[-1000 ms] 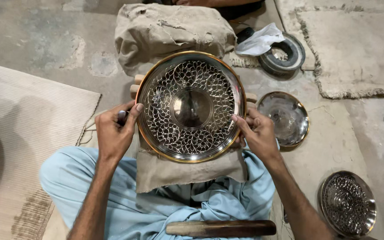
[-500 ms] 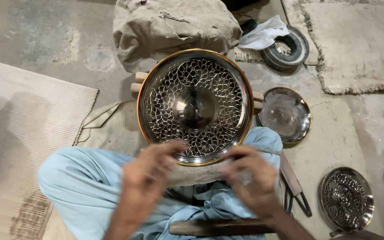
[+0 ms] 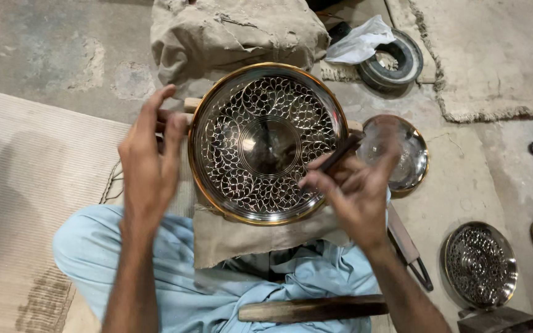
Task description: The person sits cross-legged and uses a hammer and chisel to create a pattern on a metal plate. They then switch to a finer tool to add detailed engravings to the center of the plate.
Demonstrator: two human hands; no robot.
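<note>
A round metal plate (image 3: 266,143) with a gold rim and engraved leaf pattern rests on a cloth-covered block in front of my crossed legs. My left hand (image 3: 149,161) is raised beside the plate's left edge, fingers apart and holding nothing. My right hand (image 3: 356,188) hovers over the plate's lower right rim, pinching a thin dark tool (image 3: 339,154) that points up and to the right.
A burlap sack (image 3: 235,34) lies behind the plate. A smaller shiny plate (image 3: 405,151) sits to the right, an engraved plate (image 3: 479,265) at the lower right. A rubber ring (image 3: 396,61) with white plastic lies beyond. A wooden-handled hammer (image 3: 313,308) lies on my lap.
Both hands left the plate's rim, dropped toward my lap, then rose again. My right hand now holds a thin dark tool. My left hand has come back up at the plate's left side.
</note>
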